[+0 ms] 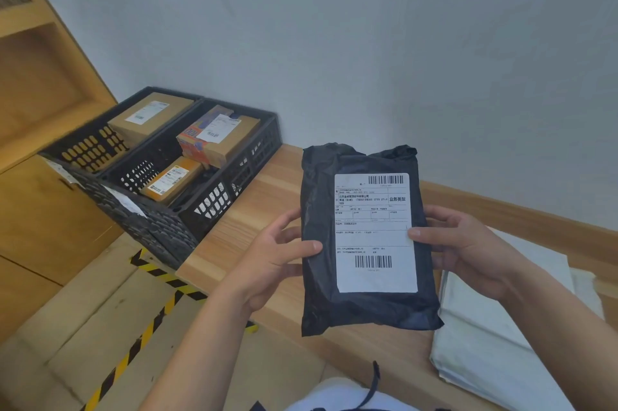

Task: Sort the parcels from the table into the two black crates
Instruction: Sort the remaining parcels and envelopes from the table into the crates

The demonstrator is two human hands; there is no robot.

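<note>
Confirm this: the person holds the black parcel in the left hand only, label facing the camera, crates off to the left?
Wrong on the hands: the head view shows both holding the black parcel, left hand on its left edge, right hand on its right. The label and crates are as you said.

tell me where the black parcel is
Head view, centre-right: the black parcel is held above the table between left hand and right hand.
</note>
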